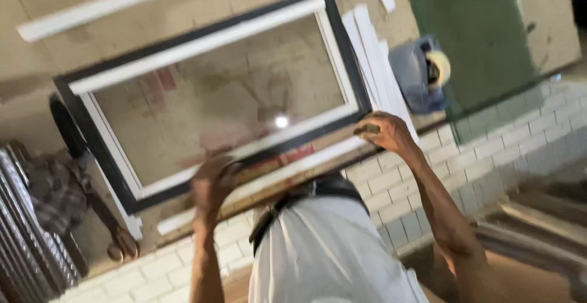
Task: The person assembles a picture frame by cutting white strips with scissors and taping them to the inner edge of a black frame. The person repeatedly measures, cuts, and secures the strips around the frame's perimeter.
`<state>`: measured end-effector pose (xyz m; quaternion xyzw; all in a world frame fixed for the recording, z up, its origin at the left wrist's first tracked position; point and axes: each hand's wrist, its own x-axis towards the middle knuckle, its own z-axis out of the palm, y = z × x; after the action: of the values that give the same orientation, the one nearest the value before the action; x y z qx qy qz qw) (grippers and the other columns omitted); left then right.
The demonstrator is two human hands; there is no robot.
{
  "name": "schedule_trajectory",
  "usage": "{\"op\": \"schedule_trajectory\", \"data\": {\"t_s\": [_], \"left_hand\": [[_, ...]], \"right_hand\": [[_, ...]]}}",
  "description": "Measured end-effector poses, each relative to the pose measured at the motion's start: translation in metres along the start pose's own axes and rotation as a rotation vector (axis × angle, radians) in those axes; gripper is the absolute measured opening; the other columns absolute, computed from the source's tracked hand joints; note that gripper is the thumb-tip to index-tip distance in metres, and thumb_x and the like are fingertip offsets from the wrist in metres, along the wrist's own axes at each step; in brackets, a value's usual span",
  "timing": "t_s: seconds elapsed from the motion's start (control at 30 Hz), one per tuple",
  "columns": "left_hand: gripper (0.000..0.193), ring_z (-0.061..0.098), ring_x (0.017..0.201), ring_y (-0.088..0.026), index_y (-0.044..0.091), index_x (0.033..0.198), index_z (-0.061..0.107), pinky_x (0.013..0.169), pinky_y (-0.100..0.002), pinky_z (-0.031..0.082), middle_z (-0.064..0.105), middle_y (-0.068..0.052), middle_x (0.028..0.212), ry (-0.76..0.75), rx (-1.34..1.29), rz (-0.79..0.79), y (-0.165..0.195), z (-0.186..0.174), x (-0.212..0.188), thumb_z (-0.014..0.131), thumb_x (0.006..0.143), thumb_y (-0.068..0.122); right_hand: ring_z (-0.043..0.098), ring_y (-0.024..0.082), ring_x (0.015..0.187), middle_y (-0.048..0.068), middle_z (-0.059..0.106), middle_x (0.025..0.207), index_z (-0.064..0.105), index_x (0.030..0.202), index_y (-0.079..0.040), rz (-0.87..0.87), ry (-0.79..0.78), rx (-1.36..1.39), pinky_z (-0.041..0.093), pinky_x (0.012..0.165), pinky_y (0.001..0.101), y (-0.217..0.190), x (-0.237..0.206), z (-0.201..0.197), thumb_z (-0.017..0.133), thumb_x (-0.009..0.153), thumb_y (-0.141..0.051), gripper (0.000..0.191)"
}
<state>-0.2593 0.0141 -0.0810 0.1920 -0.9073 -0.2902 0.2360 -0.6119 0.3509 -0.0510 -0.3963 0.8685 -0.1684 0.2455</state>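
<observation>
Glass fills the dark-framed window panel (214, 89) lying on the workbench (122, 22), so it looks heavy, stiff and fragile. Both hands grip its near edge: left hand (211, 184) and right hand (382, 132), fingers curled on the frame.

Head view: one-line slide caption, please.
Both hands, left and right, grip the near edge of a dark-framed glass panel.
</observation>
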Motion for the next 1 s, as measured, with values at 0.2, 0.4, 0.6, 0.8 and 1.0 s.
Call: {"op": "schedule_trajectory", "data": {"t_s": [0.2, 0.4, 0.6, 0.8, 1.0], "left_hand": [[0.039, 0.065, 0.099, -0.028, 0.01, 0.11, 0.07, 0.084, -0.046, 0.049, 0.07, -0.007, 0.106, -0.231, 0.047, 0.069, 0.054, 0.04, -0.026, 0.086, 0.077, 0.022], [0.054, 0.063, 0.101, -0.031, 0.008, 0.116, 0.071, 0.087, -0.049, 0.048, 0.068, -0.008, 0.104, -0.259, 0.12, 0.12, 0.061, 0.051, -0.037, 0.087, 0.066, 0.019], [0.037, 0.064, 0.109, -0.031, 0.006, 0.105, 0.07, 0.094, -0.047, 0.049, 0.07, -0.009, 0.111, -0.212, 0.075, 0.162, 0.065, 0.048, -0.038, 0.085, 0.072, 0.012], [0.036, 0.064, 0.102, -0.031, 0.003, 0.104, 0.07, 0.095, -0.048, 0.05, 0.069, -0.012, 0.105, -0.182, 0.03, 0.178, 0.07, 0.049, -0.034, 0.085, 0.073, 0.012], [0.014, 0.069, 0.087, -0.024, 0.011, 0.097, 0.072, 0.081, -0.04, 0.054, 0.072, -0.005, 0.095, -0.172, -0.102, 0.11, 0.061, 0.045, -0.054, 0.08, 0.085, 0.013]], "right_hand": [[0.064, 0.026, 0.115, 0.005, 0.069, 0.123, 0.075, 0.114, -0.016, 0.0, 0.088, -0.157, 0.054, 0.096, 0.0384, 0.018, -0.037, 0.028, 0.085, 0.073, -0.027, 0.043], [0.066, 0.025, 0.11, 0.004, 0.071, 0.126, 0.077, 0.12, -0.02, -0.073, 0.154, -0.093, 0.056, 0.091, 0.0369, 0.032, -0.045, 0.039, 0.084, 0.078, -0.021, 0.043], [0.07, 0.023, 0.103, 0.0, 0.073, 0.12, 0.079, 0.114, -0.017, -0.184, 0.202, -0.067, 0.058, 0.087, 0.034, 0.029, -0.046, 0.026, 0.086, 0.076, -0.018, 0.039], [0.071, 0.017, 0.073, 0.006, 0.077, 0.083, 0.078, 0.103, -0.007, 0.151, -0.061, 0.213, 0.055, 0.065, 0.0304, 0.02, -0.056, 0.0, 0.083, 0.086, -0.014, 0.019], [0.07, 0.009, 0.067, 0.006, 0.076, 0.076, 0.076, 0.098, 0.0, 0.0, 0.012, 0.528, 0.057, 0.058, 0.0235, 0.026, -0.064, -0.012, 0.078, 0.086, -0.014, 0.019]]}}
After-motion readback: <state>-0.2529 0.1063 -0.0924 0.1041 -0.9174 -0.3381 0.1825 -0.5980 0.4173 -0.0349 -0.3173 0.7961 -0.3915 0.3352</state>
